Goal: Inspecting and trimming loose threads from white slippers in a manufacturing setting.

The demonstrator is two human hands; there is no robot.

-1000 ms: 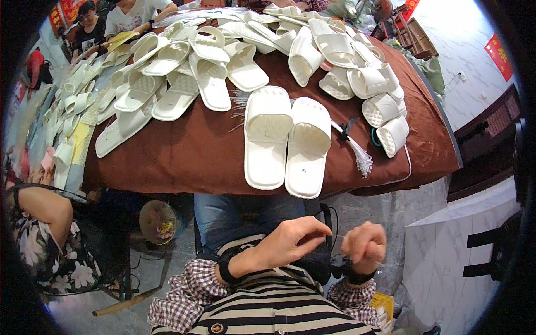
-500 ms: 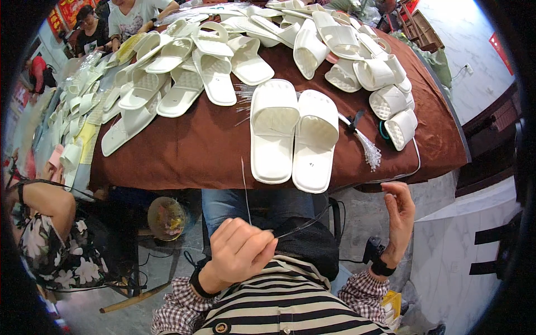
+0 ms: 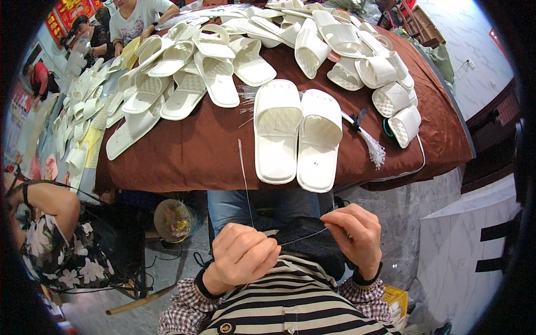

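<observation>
In front of my waist, my left hand [image 3: 243,252] is closed in a pinch on a thin clear plastic strand [image 3: 304,237]. One end of the strand stands up out of the fist toward the table edge. To the right, the fingertips of my right hand [image 3: 355,234] are pressed together on the other stretch, drawn nearly straight between the hands. On the table just beyond lie a white slipper [image 3: 276,159] and its mate [image 3: 316,164], side by side with toes away from me. A bundle of similar strands [image 3: 371,146], tied with a black band, lies right of them.
A brown cloth [image 3: 184,151] covers the table, with a heap of white slippers [image 3: 220,78] behind the pair. More slippers lie on the table at left [image 3: 81,111]. A bin [image 3: 172,219] stands on the floor, near a seated person's leg [image 3: 53,204]. People work at the far left.
My right hand has come in from the right, lower and closer to the left hand, and now pinches the strand. The strand between the hands is straighter. The left hand has hardly moved.
</observation>
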